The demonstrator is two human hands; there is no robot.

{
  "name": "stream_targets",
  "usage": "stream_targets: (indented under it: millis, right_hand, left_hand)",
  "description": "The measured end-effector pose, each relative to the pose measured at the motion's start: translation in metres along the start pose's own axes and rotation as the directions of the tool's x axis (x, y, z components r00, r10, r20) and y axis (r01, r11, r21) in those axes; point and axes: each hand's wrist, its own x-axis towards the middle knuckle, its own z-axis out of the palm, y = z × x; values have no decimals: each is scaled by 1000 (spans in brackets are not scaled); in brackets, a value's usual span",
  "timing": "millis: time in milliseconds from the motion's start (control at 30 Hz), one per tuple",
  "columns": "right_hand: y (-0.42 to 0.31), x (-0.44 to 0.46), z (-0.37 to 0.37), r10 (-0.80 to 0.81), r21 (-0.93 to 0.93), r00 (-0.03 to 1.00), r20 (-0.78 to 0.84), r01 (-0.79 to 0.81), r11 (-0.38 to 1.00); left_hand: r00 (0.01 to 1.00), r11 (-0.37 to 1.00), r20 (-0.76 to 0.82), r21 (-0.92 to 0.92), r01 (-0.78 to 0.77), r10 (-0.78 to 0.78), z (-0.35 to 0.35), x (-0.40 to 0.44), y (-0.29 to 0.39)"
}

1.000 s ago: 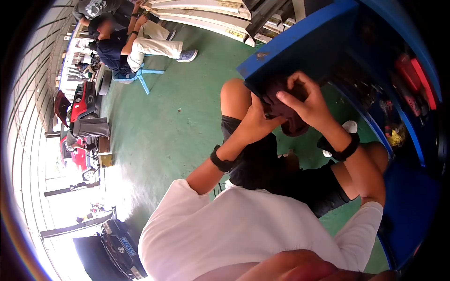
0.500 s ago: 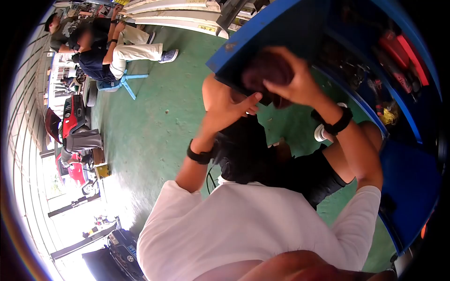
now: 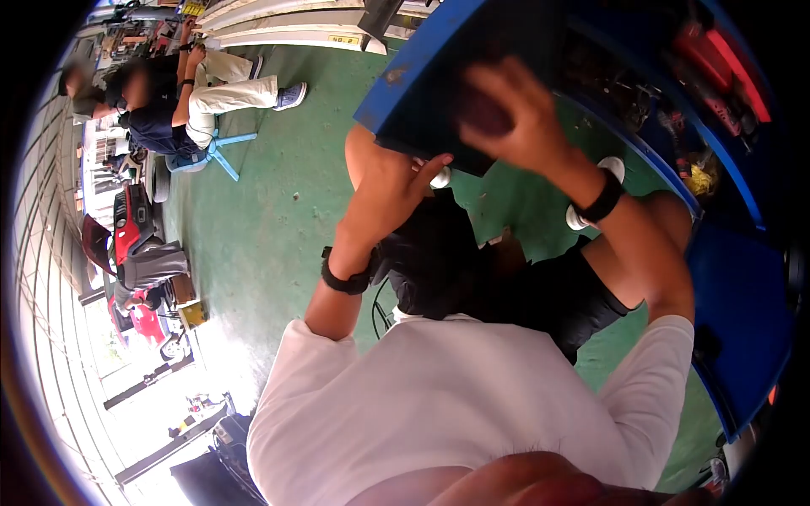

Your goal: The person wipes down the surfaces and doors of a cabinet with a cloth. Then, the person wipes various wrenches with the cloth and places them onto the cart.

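a blurred dark red cloth (image 3: 485, 116) is at the blue panel (image 3: 412, 94), held in the right hand (image 3: 527, 122). the left hand (image 3: 386, 192) is at the panel's lower edge, thumb out, its grip unclear. well apart, a person (image 3: 156, 114) sits on a stool (image 3: 221, 155).

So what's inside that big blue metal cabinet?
Inside the big blue metal cabinet, I can see a long red object, a crumpled yellow bundle and some dim clutter. Whatever lies behind its blue rims is covered, and the deepest parts are too dark to tell.
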Motion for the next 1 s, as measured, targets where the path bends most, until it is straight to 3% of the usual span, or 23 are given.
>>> stream_targets:
  millis: [33,100,133,167,233,267,300,333,400,433,500,567,600,667,733,800,833,1000]
  right_hand:
    - [-8,-6,0,-155,-29,972,177,163,986]
    - [-3,-6,-2,-140,-77,973,184,156,985]
    - [-2,-3,-5,-127,-122,973,191,152,981]
    - [4,7,-14,15,-123,984,177,7,992]
    - [39,26,-18,312,-53,945,-97,-318,947]
    - [48,40,-31,662,24,738,-129,-665,746]
    - [67,50,-42,334,-37,916,-224,-350,936]
    - [75,49,-41,199,-210,927,-318,-274,939]
    - [63,40,-36,131,-201,943,-307,-198,959]
    - [54,32,-31,138,-198,940,-312,-207,958]
    - [32,12,-18,124,-129,979,-163,-145,981]
    - [-11,6,-23,7,9,999,40,-7,1000]
    - [-19,2,-21,10,10,999,38,-11,1000]
    - [-27,-8,-14,-225,-35,964,143,232,972]
    - [-17,-4,-21,-167,-65,970,175,181,981]
    - [7,3,-22,-2,-182,999,38,9,983]
    - [18,12,-27,127,-137,992,14,-124,983]
    - [24,26,-49,218,-74,976,-19,-219,973]
  left_hand:
    - [994,998,-95,-1,-60,59,1,2,4]
    - [977,992,-178,-1,-123,121,3,2,4]
    - [997,995,-74,-91,-43,36,1,0,-1]
    - [999,984,34,-171,47,-42,0,0,-5]
    - [994,980,58,-167,104,-96,1,-1,-6]
    - [986,974,75,-161,160,-150,1,-1,-5]
    - [985,974,85,-161,161,-149,4,-2,-3]
    - [991,969,57,-210,128,-118,9,-3,1]
    - [996,963,40,-252,93,-85,13,-4,7]
    - [998,983,47,-175,59,-52,13,-5,10]
    - [998,995,64,-97,27,-21,12,-6,15]
    - [996,996,55,-29,78,-77,11,-5,19]
    - [995,996,59,-27,79,-78,13,-6,12]
    - [1000,999,19,32,-7,6,17,-11,-1]
    - [1000,997,13,75,-6,5,15,-10,3]
    - [1000,996,17,90,20,-21,15,-10,4]
    - [999,999,20,23,40,-41,15,-10,-1]
    - [982,982,78,-68,175,-169,14,-10,11]
